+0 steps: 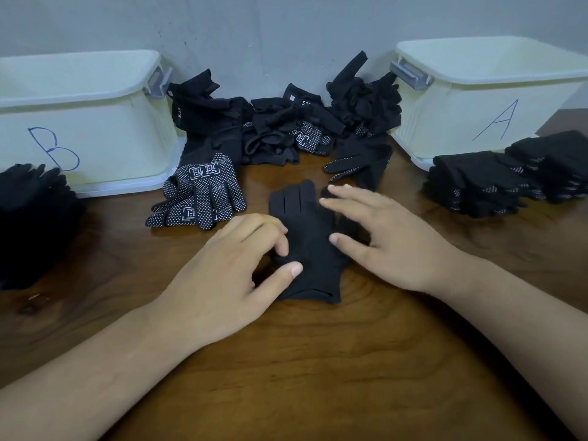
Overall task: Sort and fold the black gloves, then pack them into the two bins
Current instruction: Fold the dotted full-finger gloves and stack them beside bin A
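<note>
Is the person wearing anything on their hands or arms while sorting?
Nothing shows. The left hand and right hand are bare: no gloves, rings, watch or bracelet. No sleeves are in view, and both forearms are uncovered to the picture's edge. The nails are short and unpainted.

Dim even indoor light, soft shadows, wide-angle bending at edges, slightly soft focus

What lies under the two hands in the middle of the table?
A plain black glove lies flat on the wooden table, fingers toward the wall. The left hand touches its left edge; the right hand hides its right side.
</note>
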